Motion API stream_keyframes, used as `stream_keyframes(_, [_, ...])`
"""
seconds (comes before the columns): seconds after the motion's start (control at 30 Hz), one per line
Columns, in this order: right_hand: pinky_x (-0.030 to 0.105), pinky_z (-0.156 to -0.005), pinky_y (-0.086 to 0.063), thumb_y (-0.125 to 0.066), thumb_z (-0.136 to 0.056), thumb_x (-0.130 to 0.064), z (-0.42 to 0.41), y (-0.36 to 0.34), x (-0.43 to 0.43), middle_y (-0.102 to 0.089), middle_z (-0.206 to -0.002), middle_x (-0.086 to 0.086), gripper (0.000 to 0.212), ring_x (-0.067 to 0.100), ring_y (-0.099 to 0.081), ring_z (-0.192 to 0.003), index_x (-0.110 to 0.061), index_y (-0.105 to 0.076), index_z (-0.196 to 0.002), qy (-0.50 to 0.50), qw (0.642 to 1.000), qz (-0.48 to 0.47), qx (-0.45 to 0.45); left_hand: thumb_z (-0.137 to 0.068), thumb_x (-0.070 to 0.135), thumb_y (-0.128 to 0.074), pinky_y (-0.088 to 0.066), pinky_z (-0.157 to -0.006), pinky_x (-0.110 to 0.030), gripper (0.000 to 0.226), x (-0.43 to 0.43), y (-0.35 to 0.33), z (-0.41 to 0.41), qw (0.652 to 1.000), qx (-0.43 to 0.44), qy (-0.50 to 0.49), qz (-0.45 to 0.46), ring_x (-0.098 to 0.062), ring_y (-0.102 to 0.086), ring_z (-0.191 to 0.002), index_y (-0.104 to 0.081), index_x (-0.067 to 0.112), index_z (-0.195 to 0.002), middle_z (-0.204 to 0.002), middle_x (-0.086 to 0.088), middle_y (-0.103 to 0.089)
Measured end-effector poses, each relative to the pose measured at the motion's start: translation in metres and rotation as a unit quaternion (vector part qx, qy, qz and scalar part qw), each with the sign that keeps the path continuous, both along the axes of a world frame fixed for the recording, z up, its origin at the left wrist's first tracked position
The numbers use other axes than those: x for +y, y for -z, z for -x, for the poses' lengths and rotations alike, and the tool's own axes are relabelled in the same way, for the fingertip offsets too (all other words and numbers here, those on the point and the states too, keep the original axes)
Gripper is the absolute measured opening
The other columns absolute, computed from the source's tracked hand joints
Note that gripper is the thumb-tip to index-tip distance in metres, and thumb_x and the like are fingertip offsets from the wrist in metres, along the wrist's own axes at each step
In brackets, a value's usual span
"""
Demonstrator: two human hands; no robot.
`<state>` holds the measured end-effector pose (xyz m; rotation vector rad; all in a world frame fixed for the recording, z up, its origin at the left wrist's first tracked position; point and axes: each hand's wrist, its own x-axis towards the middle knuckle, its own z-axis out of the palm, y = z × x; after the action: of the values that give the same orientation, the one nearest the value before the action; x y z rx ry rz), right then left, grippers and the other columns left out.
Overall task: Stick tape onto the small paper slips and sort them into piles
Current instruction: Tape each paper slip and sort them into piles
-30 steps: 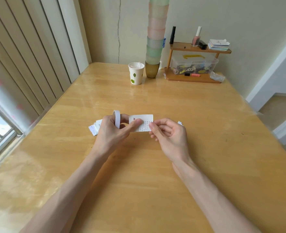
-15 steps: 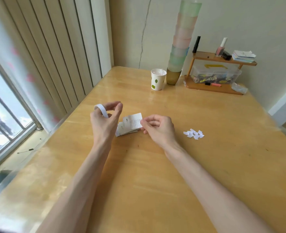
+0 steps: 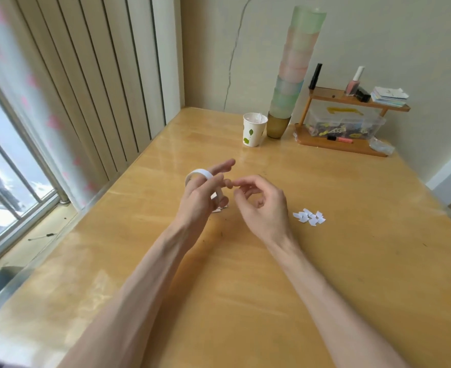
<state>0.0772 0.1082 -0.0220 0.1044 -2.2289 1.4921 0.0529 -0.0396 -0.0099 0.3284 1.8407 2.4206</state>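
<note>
Head view: the wooden worktop shows wide wood nearer than the tape roll, its window-side edge well left of the roll. The left hand wears the white roll ringed round its fingers, thumb against it. The right hand, just right of the roll, curls toward it; I cannot tell whether it pinches tape. A pile of small white slips lies farther right, and paper corners peek out below the roll.
</note>
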Motion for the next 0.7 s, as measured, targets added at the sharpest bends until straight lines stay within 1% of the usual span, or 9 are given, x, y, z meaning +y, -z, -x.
stream_keyframes(0.03, [0.031,-0.066,-0.048,-0.070,-0.089,-0.020,-0.003,-0.001,0.003,-0.073,-0.099,-0.010,0.017,0.015,-0.066,-0.088,-0.026,-0.074,-0.104,-0.025,1.000,0.010,-0.002,-0.106,0.019,-0.055,-0.044,-0.081,-0.040,0.038,0.001,0.001,0.000,0.999,-0.007,0.030,-0.017,-0.023,-0.058,-0.101,-0.068,-0.008,-0.082,-0.131,0.003,-0.069])
stream_keyframes(0.13, [0.024,-0.065,-0.044,-0.075,-0.087,-0.035,-0.007,0.000,0.012,-0.066,-0.109,-0.008,0.034,0.015,-0.064,-0.096,-0.027,-0.073,-0.120,-0.039,0.999,-0.003,0.007,-0.111,0.025,-0.046,-0.047,-0.099,-0.036,0.039,0.001,0.001,-0.001,0.995,-0.009,0.094,-0.036,-0.017,-0.060,-0.121,-0.066,-0.006,-0.122,-0.139,0.002,-0.063])
stream_keyframes(0.2, [0.020,-0.064,-0.042,-0.079,-0.087,-0.038,-0.009,0.002,0.019,-0.061,-0.114,-0.005,0.042,0.015,-0.063,-0.097,-0.025,-0.071,-0.126,-0.037,0.999,-0.010,0.025,-0.111,0.024,-0.044,-0.049,-0.110,-0.039,0.038,0.002,0.000,-0.003,0.992,0.001,0.118,-0.038,-0.014,-0.053,-0.138,-0.061,-0.001,-0.135,-0.153,0.004,-0.053])
stream_keyframes(0.3, [0.018,-0.066,-0.041,-0.083,-0.088,-0.030,-0.014,0.004,0.026,-0.060,-0.116,-0.002,0.032,0.017,-0.063,-0.096,-0.024,-0.074,-0.118,-0.041,0.997,-0.031,0.057,-0.110,0.022,-0.044,-0.035,-0.122,-0.046,0.040,0.009,0.001,-0.007,0.990,0.005,0.136,-0.025,-0.006,-0.045,-0.144,-0.054,0.010,-0.146,-0.156,0.012,-0.050])
stream_keyframes(0.4, [0.017,-0.067,-0.039,-0.083,-0.088,-0.023,-0.017,0.006,0.027,-0.067,-0.106,-0.004,0.013,0.017,-0.063,-0.091,-0.021,-0.079,-0.101,-0.060,0.994,-0.046,0.080,-0.106,0.028,-0.051,-0.038,-0.119,-0.046,0.041,0.015,0.005,-0.009,0.991,-0.003,0.134,-0.007,-0.010,-0.048,-0.143,-0.057,0.014,-0.144,-0.155,0.008,-0.052])
stream_keyframes(0.5, [0.018,-0.063,-0.036,-0.083,-0.085,-0.020,-0.021,0.005,0.027,-0.072,-0.095,-0.008,0.012,0.017,-0.065,-0.084,-0.020,-0.077,-0.095,-0.061,0.995,-0.039,0.070,-0.105,0.032,-0.055,-0.049,-0.106,-0.029,0.045,0.022,0.006,-0.015,0.990,-0.012,0.137,-0.006,-0.010,-0.049,-0.142,-0.056,0.012,-0.145,-0.156,-0.005,-0.050])
stream_keyframes(0.57, [0.027,-0.057,-0.036,-0.080,-0.086,-0.020,-0.023,0.004,0.028,-0.075,-0.086,-0.010,0.005,0.017,-0.067,-0.078,-0.019,-0.076,-0.089,-0.058,0.996,-0.037,0.051,-0.105,0.032,-0.053,-0.049,-0.106,-0.026,0.045,0.025,0.005,-0.019,0.991,-0.007,0.137,0.001,-0.006,-0.050,-0.141,-0.056,0.011,-0.144,-0.151,-0.002,-0.056])
stream_keyframes(0.63, [0.036,-0.055,-0.040,-0.079,-0.089,-0.019,-0.025,0.003,0.028,-0.076,-0.082,-0.012,0.002,0.016,-0.069,-0.075,-0.020,-0.077,-0.088,-0.046,0.998,-0.011,0.035,-0.102,0.030,-0.057,-0.049,-0.109,-0.032,0.038,0.026,0.005,-0.021,0.993,0.016,0.115,0.025,-0.005,-0.053,-0.138,-0.067,0.007,-0.130,-0.150,0.006,-0.058])
stream_keyframes(0.7, [0.035,-0.060,-0.049,-0.082,-0.090,-0.020,-0.023,0.002,0.030,-0.078,-0.082,-0.012,0.003,0.013,-0.072,-0.075,-0.023,-0.080,-0.090,-0.013,0.999,0.045,0.019,-0.102,0.023,-0.063,-0.050,-0.109,-0.030,0.027,0.025,0.004,-0.020,0.995,0.035,0.073,0.054,-0.006,-0.060,-0.132,-0.074,0.007,-0.120,-0.143,0.010,-0.064])
